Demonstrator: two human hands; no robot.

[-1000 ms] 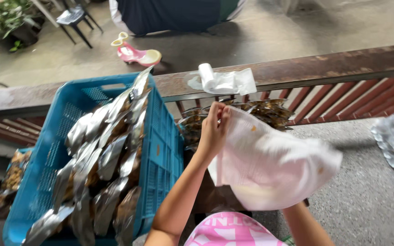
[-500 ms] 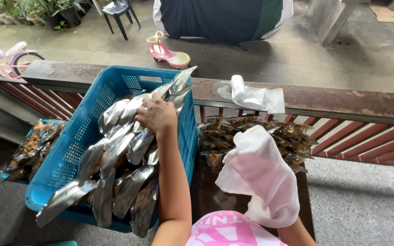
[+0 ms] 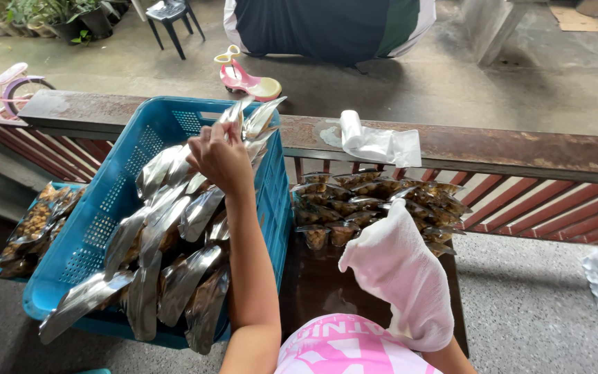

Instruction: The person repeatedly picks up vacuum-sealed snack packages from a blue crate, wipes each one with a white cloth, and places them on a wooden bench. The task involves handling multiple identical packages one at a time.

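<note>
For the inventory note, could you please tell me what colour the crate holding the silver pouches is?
The crate is blue, clearest in the head view.

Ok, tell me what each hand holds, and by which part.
The left hand pinches the top edge of a silvery pouch in the blue crate. The right hand is hidden inside a white plastic bag; its grip cannot be told.

Soft, even daylight fills the scene, brightest on the grey concrete yard floor (image 3: pixel 520 90) beyond the rail. Shadows are faint (darkest under the dark wooden table (image 3: pixel 313 291)). The shiny silver foil pouches (image 3: pixel 167 228) carry pale glare. Focus is sharp, with straight lines bowing slightly toward the edges.
</note>
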